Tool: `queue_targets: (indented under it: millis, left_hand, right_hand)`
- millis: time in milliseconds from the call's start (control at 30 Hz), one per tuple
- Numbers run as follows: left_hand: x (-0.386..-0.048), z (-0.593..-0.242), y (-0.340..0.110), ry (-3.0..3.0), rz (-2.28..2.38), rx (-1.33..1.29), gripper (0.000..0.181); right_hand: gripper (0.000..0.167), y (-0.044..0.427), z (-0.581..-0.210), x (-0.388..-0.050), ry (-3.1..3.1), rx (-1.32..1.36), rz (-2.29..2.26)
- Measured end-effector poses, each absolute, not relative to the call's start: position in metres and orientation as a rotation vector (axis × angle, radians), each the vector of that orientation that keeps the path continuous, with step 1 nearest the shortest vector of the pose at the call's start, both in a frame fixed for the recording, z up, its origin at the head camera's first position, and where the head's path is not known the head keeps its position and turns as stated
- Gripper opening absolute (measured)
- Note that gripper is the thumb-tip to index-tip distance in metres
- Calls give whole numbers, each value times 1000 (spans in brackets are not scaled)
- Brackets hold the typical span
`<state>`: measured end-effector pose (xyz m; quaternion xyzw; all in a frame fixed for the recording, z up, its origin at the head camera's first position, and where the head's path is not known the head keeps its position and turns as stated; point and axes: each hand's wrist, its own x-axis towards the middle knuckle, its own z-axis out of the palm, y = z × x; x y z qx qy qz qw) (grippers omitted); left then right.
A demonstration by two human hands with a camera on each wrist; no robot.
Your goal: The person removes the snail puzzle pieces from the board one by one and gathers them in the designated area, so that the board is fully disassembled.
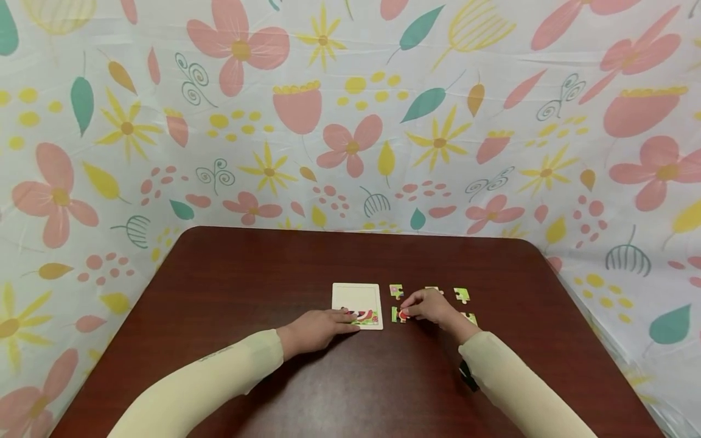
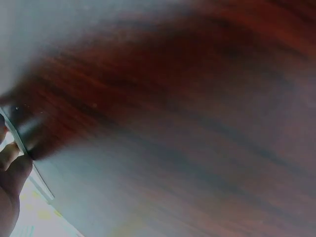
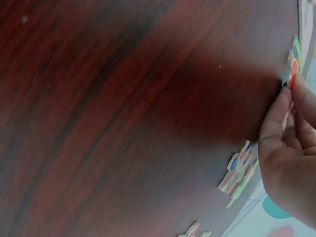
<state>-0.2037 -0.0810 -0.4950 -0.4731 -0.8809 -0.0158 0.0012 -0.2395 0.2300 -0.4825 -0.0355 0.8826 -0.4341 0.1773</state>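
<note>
A square puzzle board (image 1: 356,296) with a pale frame lies on the table, with red and green picture pieces (image 1: 368,317) along its near side. My left hand (image 1: 314,331) rests at the board's near left corner, its fingers over the edge; in the left wrist view the thumb (image 2: 18,173) touches the board's rim. Just right of the board, my right hand (image 1: 435,306) pinches a green and red puzzle piece (image 1: 395,314) between thumb and fingertips. In the right wrist view that piece (image 3: 295,65) is partly covered by the fingers.
Loose puzzle pieces lie around the right hand: one behind the held piece (image 1: 395,291), one at the far right (image 1: 462,294), one partly hidden by the wrist (image 1: 471,317). The brown table (image 1: 263,261) ends at a flowered cloth (image 1: 350,201) behind.
</note>
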Motion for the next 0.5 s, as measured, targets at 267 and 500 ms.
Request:
queue_targets:
  millis: [267, 500]
  left_hand:
    - [-205, -493, -82, -2802, -81, -1478, 55]
    - [-205, -494, -83, -2807, -104, -1477, 54]
  right_hand:
    - [13, 226, -482, -238, 2566, -95, -1162]
    - [9, 222, -481, -236, 2640, -120, -1098]
